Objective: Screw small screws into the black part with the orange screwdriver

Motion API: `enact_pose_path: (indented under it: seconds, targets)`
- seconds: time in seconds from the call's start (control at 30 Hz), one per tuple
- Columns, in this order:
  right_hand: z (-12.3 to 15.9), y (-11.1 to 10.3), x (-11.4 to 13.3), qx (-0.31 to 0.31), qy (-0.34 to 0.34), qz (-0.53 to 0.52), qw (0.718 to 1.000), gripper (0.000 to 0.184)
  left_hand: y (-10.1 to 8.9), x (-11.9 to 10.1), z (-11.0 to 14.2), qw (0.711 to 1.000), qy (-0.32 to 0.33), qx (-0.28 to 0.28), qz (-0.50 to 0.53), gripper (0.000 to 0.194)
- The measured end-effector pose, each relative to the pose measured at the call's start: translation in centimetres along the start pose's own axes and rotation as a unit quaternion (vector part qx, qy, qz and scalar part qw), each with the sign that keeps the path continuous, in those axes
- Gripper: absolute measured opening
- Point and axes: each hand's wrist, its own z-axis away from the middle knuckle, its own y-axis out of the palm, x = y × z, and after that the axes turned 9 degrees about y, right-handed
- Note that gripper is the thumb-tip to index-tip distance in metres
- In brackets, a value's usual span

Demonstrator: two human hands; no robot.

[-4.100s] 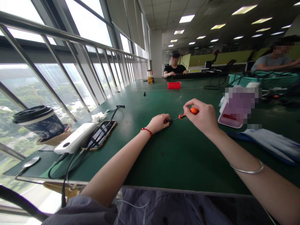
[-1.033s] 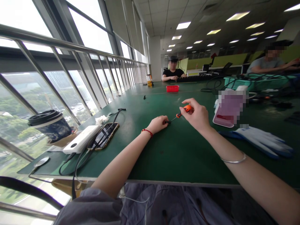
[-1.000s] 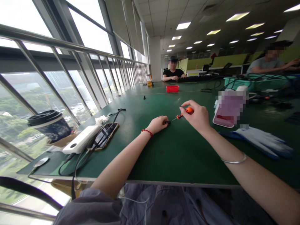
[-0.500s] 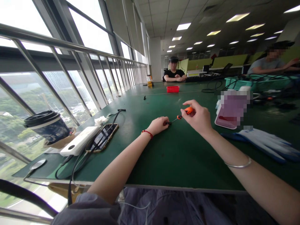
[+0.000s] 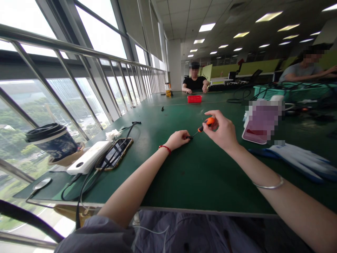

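Note:
My left hand (image 5: 178, 140) rests on the green table and pinches a small black part (image 5: 189, 137), mostly covered by the fingers. An orange and black screwdriver (image 5: 209, 121) is in my right hand (image 5: 221, 129), its handle between thumb and fingers. The shaft slants down to the left, and its tip meets the black part or lies very close to it. What kind of part it is, I cannot make out.
On the left lie a phone (image 5: 116, 154), a white power bank (image 5: 89, 157) with cables, and a lidded cup (image 5: 52, 142). White and blue gloves (image 5: 302, 160) lie right. Further off are a red bin (image 5: 194, 99), a green basket (image 5: 295, 92) and a person (image 5: 195, 82).
The screwdriver handle has turned slightly in my right fingers. My left hand keeps its place. The person across the table has spread their hands apart towards the red bin.

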Motion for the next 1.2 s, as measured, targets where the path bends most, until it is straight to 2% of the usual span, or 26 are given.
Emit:
enact_pose_path:
  seconds: [0.13, 0.3, 0.43, 0.63, 0.77, 0.9, 1.03, 1.13, 1.2]
  targets:
    - [0.0, 0.07, -0.17, 0.009, 0.018, 0.028, 0.999, 0.023, 0.15, 0.24, -0.09, 1.0, -0.003, -0.008, 0.015, 0.013]
    - [0.05, 0.11, -0.18, -0.004, -0.014, -0.001, 1.0, 0.029, 0.43, 0.51, -0.06, 0.999, 0.003, -0.019, 0.032, 0.012]
    - [0.08, 0.16, -0.21, 0.011, 0.01, 0.035, 0.999, 0.02, 0.6, 0.61, -0.05, 0.998, 0.002, -0.034, 0.044, 0.011]
    - [0.15, 0.1, 0.05, 0.013, -0.006, 0.001, 1.0, 0.028, 0.47, 0.52, -0.08, 0.998, -0.002, -0.034, 0.053, 0.013]
    - [0.08, 0.11, 0.05, 0.046, 0.032, 0.024, 0.998, 0.024, 0.43, 0.46, -0.07, 0.999, -0.003, -0.029, 0.039, 0.012]
    - [0.07, 0.1, -0.08, 0.066, 0.048, 0.021, 0.996, 0.033, 0.44, 0.39, -0.1, 0.999, -0.004, -0.027, 0.029, 0.013]
    - [0.22, 0.12, 0.05, 0.048, 0.026, 0.012, 0.998, 0.021, 0.41, 0.23, -0.13, 0.999, 0.0, -0.026, 0.025, 0.011]
    - [0.25, 0.15, 0.16, 0.03, 0.011, 0.0, 0.999, 0.029, 0.41, 0.2, -0.12, 0.999, 0.0, -0.027, 0.026, 0.011]
    - [0.2, 0.16, 0.17, 0.032, 0.021, 0.003, 0.999, 0.026, 0.42, 0.25, -0.11, 0.999, 0.0, -0.026, 0.025, 0.011]
